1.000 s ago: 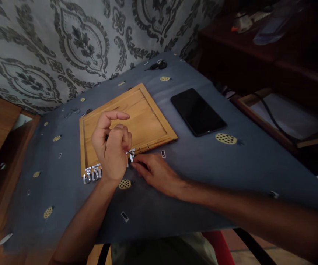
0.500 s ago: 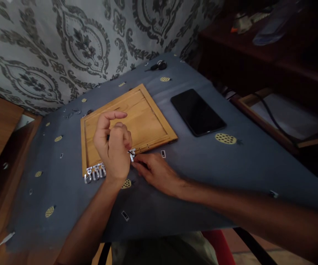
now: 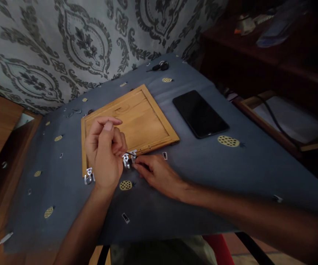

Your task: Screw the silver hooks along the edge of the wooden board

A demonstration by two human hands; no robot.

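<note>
Lying on the desk (image 3: 181, 217) beneath the curled left hand (image 3: 105, 156), the wooden panel (image 3: 147, 117) shows, in the head view, metal hooks (image 3: 126, 161) along its near edge; the right hand (image 3: 156, 173), just off that edge, pinches the rightmost hook (image 3: 133, 159); whether the left grips anything I cannot tell

Count at least three metal hooks (image 3: 126, 162) left of your right hand (image 3: 159, 175), one wooden panel (image 3: 150, 121) ahead, one phone (image 3: 201, 115) ahead-right.
</note>
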